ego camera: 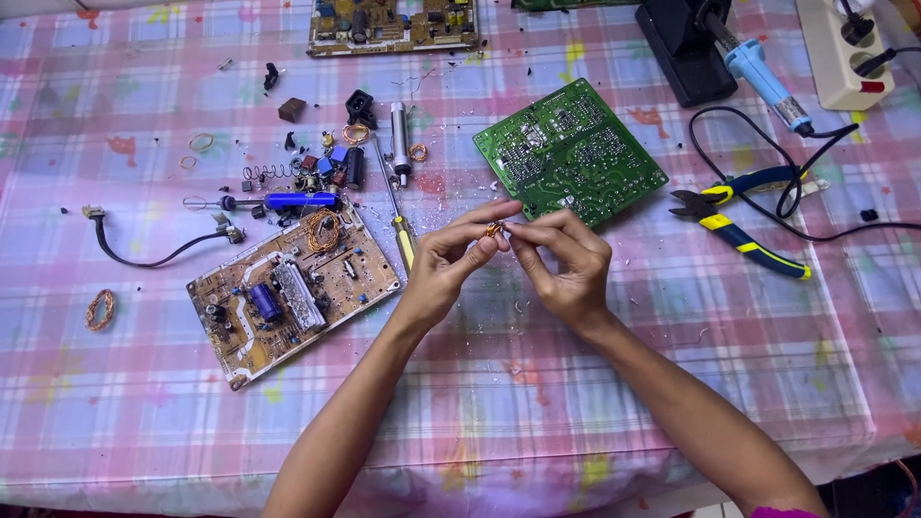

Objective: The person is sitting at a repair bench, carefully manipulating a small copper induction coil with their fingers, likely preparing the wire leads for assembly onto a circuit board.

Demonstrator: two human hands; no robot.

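Copper glints between the fingertips: a small coil of copper wire (pixel 495 229), wound tight and orange-brown (too small to make out its core), held above the checked tablecloth (pixel 672 364) just in front of the green circuit board (pixel 570 151). Left hand (pixel 451 264) and right hand (pixel 566 264) both pinch it, fingers closed on it from either side. A yellow-handled screwdriver (pixel 397 213) lies just left of the left hand, with a brown circuit board (pixel 293 293) beyond.
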